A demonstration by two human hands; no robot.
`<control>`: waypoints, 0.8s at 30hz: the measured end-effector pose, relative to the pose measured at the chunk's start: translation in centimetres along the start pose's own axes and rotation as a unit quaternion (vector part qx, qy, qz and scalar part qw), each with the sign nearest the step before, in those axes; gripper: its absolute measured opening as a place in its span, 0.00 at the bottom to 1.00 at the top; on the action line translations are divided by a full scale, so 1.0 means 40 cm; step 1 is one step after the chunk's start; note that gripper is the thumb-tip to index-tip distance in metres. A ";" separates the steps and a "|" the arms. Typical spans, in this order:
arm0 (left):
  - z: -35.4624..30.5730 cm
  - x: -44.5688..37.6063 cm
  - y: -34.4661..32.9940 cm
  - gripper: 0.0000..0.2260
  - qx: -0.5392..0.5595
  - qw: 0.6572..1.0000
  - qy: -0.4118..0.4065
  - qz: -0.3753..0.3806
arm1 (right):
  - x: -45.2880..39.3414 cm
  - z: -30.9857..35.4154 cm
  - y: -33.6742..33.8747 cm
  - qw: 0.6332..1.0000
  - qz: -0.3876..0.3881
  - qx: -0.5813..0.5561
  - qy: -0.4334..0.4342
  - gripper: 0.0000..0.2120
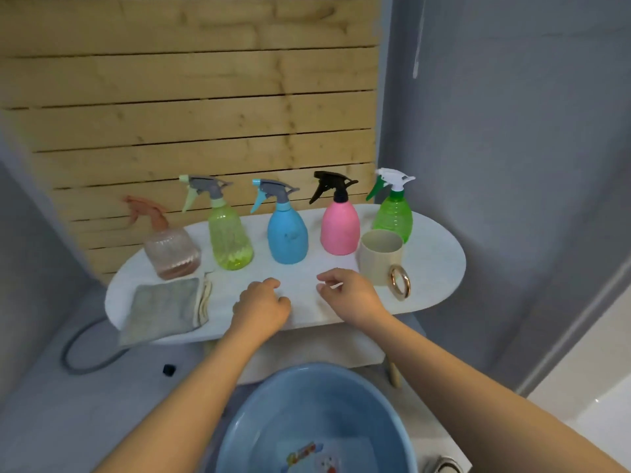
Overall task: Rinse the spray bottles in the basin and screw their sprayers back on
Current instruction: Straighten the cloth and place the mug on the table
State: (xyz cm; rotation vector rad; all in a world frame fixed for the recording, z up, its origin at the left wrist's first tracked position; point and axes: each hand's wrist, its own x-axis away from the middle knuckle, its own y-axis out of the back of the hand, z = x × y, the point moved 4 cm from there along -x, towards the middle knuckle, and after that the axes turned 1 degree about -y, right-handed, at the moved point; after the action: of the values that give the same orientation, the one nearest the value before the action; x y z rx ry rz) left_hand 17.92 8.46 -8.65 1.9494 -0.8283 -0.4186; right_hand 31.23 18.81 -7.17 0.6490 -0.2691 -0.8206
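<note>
Several spray bottles stand in a row at the back of the white oval table point(433, 268), each with a sprayer on top: a clear pinkish bottle point(172, 252), a yellow-green bottle point(229, 238), a blue bottle point(286, 233), a pink bottle point(339, 227) with a black sprayer, and a green bottle point(393, 215). The blue basin point(273, 411) sits on the floor below the table's front edge. My left hand point(261, 307) and my right hand point(348, 291) hover over the table's front, fingers loosely curled, holding nothing.
A beige mug point(379, 256) with a gold ring handle stands at the right, in front of the green bottle. A folded grey cloth point(164, 307) lies at the table's left end. A grey hose point(85, 356) curls on the floor. Wooden slats back the table.
</note>
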 end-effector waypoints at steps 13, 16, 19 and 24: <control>0.423 -0.065 0.115 0.36 -0.124 0.982 0.121 -0.081 | -0.063 0.099 -0.233 0.992 0.095 0.088 0.011 0.14; 0.417 -0.081 0.130 0.34 -0.178 0.976 0.097 -0.081 | -0.070 0.101 -0.199 0.991 0.049 0.125 0.014 0.13; 0.404 -0.080 0.105 0.30 -0.158 0.981 0.087 -0.071 | -0.071 0.078 -0.159 0.990 0.021 0.142 0.011 0.12; 0.361 -0.086 0.064 0.29 -0.148 0.984 0.098 -0.021 | -0.054 0.040 -0.112 0.987 0.029 0.161 0.004 0.12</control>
State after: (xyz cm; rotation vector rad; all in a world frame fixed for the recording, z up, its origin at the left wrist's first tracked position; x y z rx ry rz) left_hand 5.96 0.88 -13.76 1.7001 -0.5644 -0.3455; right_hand 26.43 17.47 -8.73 0.9418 -0.4164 -0.7234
